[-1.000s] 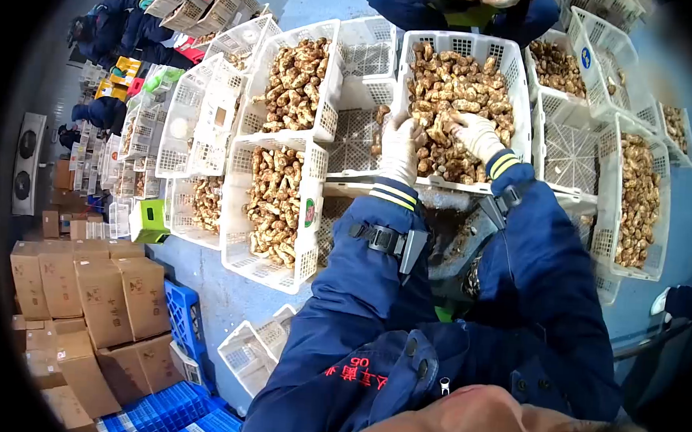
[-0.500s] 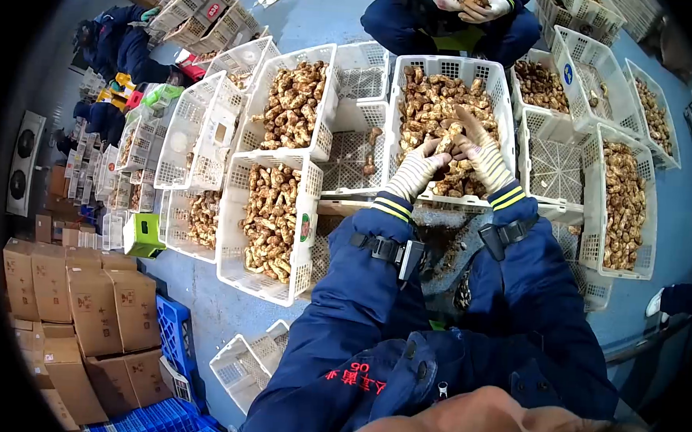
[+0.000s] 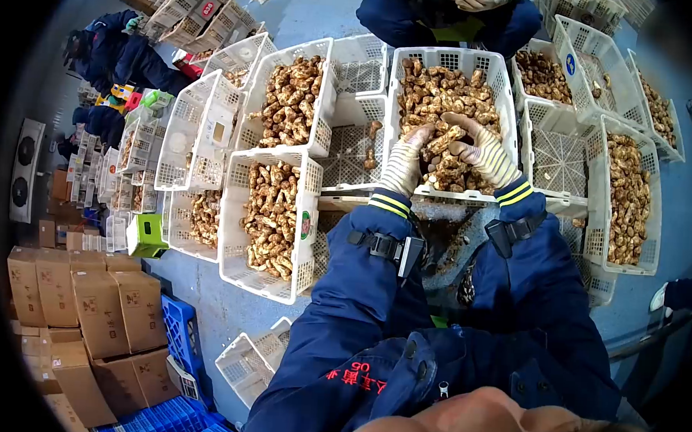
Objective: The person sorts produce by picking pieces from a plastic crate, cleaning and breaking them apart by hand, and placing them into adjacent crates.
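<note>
A pale brown mushroom (image 3: 443, 140) lay between the fingertips of the left hand (image 3: 406, 160) and right hand (image 3: 486, 154), both gloved and partly closed on it, above a white crate (image 3: 510, 131) heaped with more. Other crates (image 3: 307, 237) stood around on the blue floor (image 3: 201, 294); cardboard boxes (image 3: 100, 313) were stacked at left, and a person (image 3: 450, 18) sat opposite.

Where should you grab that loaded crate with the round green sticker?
Probably by the top rim of the loaded crate, from above at its near end: its open top leaves that edge exposed, while another filled crate crowds the far end.
</note>
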A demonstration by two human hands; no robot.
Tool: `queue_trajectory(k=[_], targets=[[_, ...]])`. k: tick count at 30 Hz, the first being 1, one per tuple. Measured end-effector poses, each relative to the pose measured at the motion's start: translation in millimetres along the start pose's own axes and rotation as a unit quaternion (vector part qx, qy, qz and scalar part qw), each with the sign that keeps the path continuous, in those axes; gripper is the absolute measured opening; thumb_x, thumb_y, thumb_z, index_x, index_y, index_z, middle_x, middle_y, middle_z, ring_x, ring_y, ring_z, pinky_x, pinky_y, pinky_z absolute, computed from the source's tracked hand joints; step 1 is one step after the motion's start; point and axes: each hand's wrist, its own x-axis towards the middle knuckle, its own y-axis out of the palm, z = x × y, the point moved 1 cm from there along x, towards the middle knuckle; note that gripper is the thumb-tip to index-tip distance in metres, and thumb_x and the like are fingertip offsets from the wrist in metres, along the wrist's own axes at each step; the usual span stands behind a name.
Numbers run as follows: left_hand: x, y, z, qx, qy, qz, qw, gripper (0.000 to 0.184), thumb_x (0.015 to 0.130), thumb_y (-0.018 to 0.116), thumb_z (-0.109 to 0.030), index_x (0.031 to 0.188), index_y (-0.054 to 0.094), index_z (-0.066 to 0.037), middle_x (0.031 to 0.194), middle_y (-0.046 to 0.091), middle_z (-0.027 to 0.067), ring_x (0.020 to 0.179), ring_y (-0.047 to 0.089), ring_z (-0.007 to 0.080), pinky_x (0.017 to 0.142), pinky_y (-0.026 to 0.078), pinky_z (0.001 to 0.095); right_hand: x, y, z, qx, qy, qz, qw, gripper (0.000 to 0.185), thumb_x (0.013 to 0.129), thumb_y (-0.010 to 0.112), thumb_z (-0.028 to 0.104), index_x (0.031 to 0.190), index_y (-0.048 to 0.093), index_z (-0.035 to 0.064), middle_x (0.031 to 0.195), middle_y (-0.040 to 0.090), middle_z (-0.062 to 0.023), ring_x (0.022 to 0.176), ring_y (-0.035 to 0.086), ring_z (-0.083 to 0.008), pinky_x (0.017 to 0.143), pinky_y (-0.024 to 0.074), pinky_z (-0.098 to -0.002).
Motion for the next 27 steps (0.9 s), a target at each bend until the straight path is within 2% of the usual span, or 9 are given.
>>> queue_trajectory(k=[2, 5, 6, 13, 17, 18, 22, 26, 27], targets=[[5, -6, 6, 0.011, 0.019, 0.010, 1.000, 0.036, 0.090, 0.060, -0.033, 0.116, 0.060, -0.007, 0.106, 0.061, 0.0053, 0.096, 0.057, 0.0153, 0.074, 0.050, 0.0310, 0, -3, 1, -0.068, -0.026, 0.042, 0.996, 0.060, 0.081, 0.072, 0.032, 0.129, 0.052, 0.0029, 0.124, 0.059, -0.0093, 0.118, 0.052, -0.0182, 0.101, 0.0386, -0.0326], [-3, 2, 1, 0.004, 0.015, -0.006, 1.000, 0.039, 0.090, 0.059, -0.038, 0.116, 0.060, -0.009, 0.110, 0.060, 0.0054, 0.097, 0.056, 0.0161, 0.074, 0.048, 0.0299, 1, -1, 6, -0.012, -0.021, 0.081, 0.996, 0.055, 0.082, 0.071, 0.031, 0.126, 0.055, 0.0030, 0.121, 0.060, -0.0092, 0.116, 0.053, -0.0191, 0.102, 0.0385, -0.0331], [-1, -1, 3, 0.002, -0.015, 0.003, 1.000, 0.041, 0.089, 0.058, -0.043, 0.115, 0.060, -0.011, 0.112, 0.059, 0.0058, 0.096, 0.055, 0.0163, 0.071, 0.048, 0.0281, 2, 0, 3, -0.021, -0.027, 0.082, 0.996, 0.062, 0.080, 0.069, 0.043, 0.125, 0.056, 0.0025, 0.119, 0.061, -0.0083, 0.115, 0.054, -0.0192, 0.102, 0.0378, -0.0341], [-7, 5, -5, 0.069, -0.122, -0.040, 0.989, 0.040, 0.094, 0.047, -0.044, 0.115, 0.060, -0.012, 0.123, 0.053, 0.0075, 0.070, 0.051, 0.0129, 0.052, 0.043, 0.0222, -2, 1, -2, -0.055, -0.013, 0.061, 0.997, 0.066, 0.078, 0.073, 0.039, 0.128, 0.053, 0.0029, 0.120, 0.060, -0.0081, 0.116, 0.052, -0.0178, 0.100, 0.0396, -0.0329], [2, -6, 4, 0.070, -0.125, -0.013, 0.990, 0.043, 0.094, 0.048, -0.046, 0.115, 0.061, -0.011, 0.126, 0.051, 0.0075, 0.067, 0.050, 0.0129, 0.050, 0.042, 0.0215, 1, -2, -9, -0.042, 0.003, 0.107, 0.993, 0.061, 0.078, 0.073, 0.039, 0.123, 0.056, 0.0021, 0.109, 0.062, -0.0060, 0.102, 0.056, -0.0133, 0.089, 0.0454, -0.0292], [1, -6, 4, 0.047, -0.141, -0.031, 0.988, 0.042, 0.093, 0.051, -0.045, 0.115, 0.060, -0.010, 0.118, 0.056, 0.0069, 0.068, 0.053, 0.0136, 0.053, 0.045, 0.0226, -4, -1, -17, -0.023, 0.015, 0.047, 0.998, 0.058, 0.078, 0.072, 0.043, 0.116, 0.059, 0.0009, 0.102, 0.062, -0.0038, 0.095, 0.056, -0.0105, 0.084, 0.0460, -0.0277], [-8, 16, -6, -0.005, -0.048, -0.049, 0.998, 0.035, 0.091, 0.059, -0.036, 0.114, 0.059, -0.010, 0.099, 0.061, 0.0050, 0.074, 0.058, 0.0149, 0.057, 0.048, 0.0238, -1, -7, -33, -0.028, 0.039, -0.004, 0.999, 0.055, 0.080, 0.074, 0.037, 0.117, 0.058, -0.0016, 0.103, 0.064, -0.0067, 0.095, 0.059, -0.0120, 0.084, 0.0473, -0.0273], [0, 4, 8, -0.010, -0.044, -0.037, 0.998, 0.025, 0.088, 0.064, -0.029, 0.106, 0.065, -0.012, 0.090, 0.063, -0.0003, 0.065, 0.057, 0.0141, 0.054, 0.048, 0.0248, -3, -6, -44, 0.014, 0.036, -0.041, 0.998, 0.056, 0.082, 0.073, 0.036, 0.117, 0.055, -0.0035, 0.098, 0.064, -0.0042, 0.089, 0.058, -0.0088, 0.079, 0.0471, -0.0231], [0, 5, 8, -0.004, -0.040, -0.036, 0.999, 0.029, 0.088, 0.064, -0.031, 0.109, 0.063, -0.011, 0.089, 0.063, -0.0002, 0.065, 0.057, 0.0131, 0.054, 0.048, 0.0239, -4, -4, -40, 0.015, 0.034, -0.045, 0.998, 0.057, 0.082, 0.072, 0.036, 0.118, 0.054, -0.0040, 0.099, 0.064, -0.0046, 0.090, 0.058, -0.0090, 0.079, 0.0472, -0.0237]])
